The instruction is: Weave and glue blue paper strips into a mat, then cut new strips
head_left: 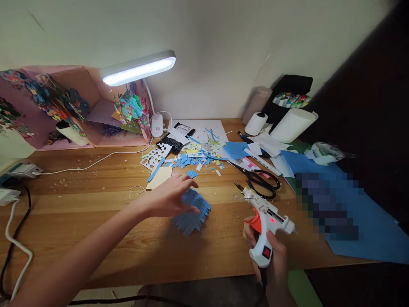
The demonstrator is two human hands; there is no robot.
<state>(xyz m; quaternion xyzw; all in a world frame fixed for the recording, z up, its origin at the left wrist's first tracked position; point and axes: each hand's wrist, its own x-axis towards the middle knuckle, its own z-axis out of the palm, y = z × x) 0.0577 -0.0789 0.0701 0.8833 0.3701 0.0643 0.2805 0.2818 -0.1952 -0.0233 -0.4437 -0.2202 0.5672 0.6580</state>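
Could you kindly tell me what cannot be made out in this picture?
All in the head view:
Blue paper piece: partly covered by the left hand; whether they touch is unclear.
Right hand: some fingers hidden behind the glue gun.
Pixelated patch by the blue sheet: blocks mask what is there.
Packet label: fine print too small.
Black cord: cut off by the bottom edge.

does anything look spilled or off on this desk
Yes, two things. Paper scraps lie scattered in a messy heap towards the back of the desk, with loose bits strayed beyond it. The glue gun in the right hand has lumpy pale residue near its nozzle, possibly dried glue.
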